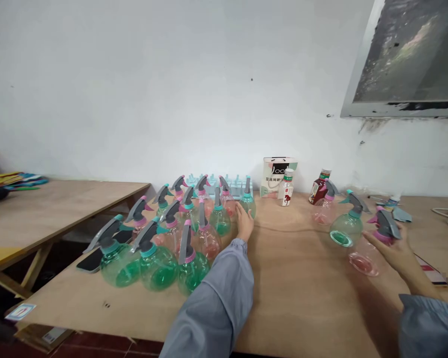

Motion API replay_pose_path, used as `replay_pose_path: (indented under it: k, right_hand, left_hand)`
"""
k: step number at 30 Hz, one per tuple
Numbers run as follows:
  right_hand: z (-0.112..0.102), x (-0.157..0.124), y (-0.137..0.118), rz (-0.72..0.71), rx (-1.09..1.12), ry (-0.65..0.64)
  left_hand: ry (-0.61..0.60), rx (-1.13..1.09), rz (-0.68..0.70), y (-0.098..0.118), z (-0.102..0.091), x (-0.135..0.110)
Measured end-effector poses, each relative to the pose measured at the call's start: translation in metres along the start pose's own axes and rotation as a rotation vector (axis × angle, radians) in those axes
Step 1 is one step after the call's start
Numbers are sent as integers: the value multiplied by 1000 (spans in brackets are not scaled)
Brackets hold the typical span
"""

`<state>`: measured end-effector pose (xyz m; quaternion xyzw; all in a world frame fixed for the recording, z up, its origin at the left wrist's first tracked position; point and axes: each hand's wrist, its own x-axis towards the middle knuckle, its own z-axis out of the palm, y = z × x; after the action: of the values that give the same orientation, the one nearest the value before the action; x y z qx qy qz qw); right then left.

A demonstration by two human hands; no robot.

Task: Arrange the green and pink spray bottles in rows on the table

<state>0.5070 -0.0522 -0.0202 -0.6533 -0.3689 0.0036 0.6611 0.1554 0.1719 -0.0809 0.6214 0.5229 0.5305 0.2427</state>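
Observation:
My left hand [245, 221] reaches to the back of the bottle group, its fingers apart beside a green spray bottle [248, 200]. Whether the fingertips touch that bottle is hard to see. At the right, my right hand [399, 251] is closed around the neck of a pink spray bottle [365, 261] with a grey and pink trigger head. Next to it stand a green spray bottle [346, 229] and, farther back, a pink spray bottle [324, 211]. Several green and pink spray bottles [159, 266] crowd the left of the table.
A pale blue rack [242, 188] sits against the wall behind the bottles. A paper bag [269, 181], a white-labelled bottle [285, 189] and a dark red bottle [317, 189] stand along the back. A phone [90, 261] lies at the left; another wooden table [70, 201] is beyond a gap.

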Motion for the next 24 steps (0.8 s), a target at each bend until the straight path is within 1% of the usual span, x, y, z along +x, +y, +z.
replay_pose_path:
  k: [2, 4, 7, 9, 11, 14, 15, 17, 18, 20, 22, 24]
  right_hand:
    - [4, -7, -6, 74, 107, -78]
    - [5, -15, -13, 121, 167, -93]
    - [5, -26, -22, 112, 167, -157]
    - [10, -35, -27, 116, 151, -247]
    - [19, -45, -33, 120, 121, -347]
    - [44, -58, -42, 29, 118, -414]
    - [55, -62, -46, -6, 154, -413]
    - [80, -68, -55, -22, 263, -418]
    - [92, -70, -60, -10, 323, -429]
    - [118, -76, -70, 52, 428, -436]
    - [140, -83, -79, 146, 541, -427]
    - [157, -93, -86, 222, 642, -450]
  left_hand:
    - [0, -8, 10, -2, 3, 2]
    - [-4, -15, 23, -4, 4, 3]
    - [-28, -25, 40, -4, -1, 2]
    - [-48, -29, 44, -2, -6, -4]
    - [-56, -28, 41, 4, -11, -14]
    - [-13, -49, 103, 19, -19, -39]
    - [0, -67, 146, 25, -22, -49]
    - [-4, -117, 226, 37, -27, -68]
    - [-18, -142, 247, 42, -29, -76]
    - [-30, -183, 238, 47, -32, -87]
    - [-9, -203, 182, 46, -34, -91]
    - [10, -210, 99, 42, -35, -89]
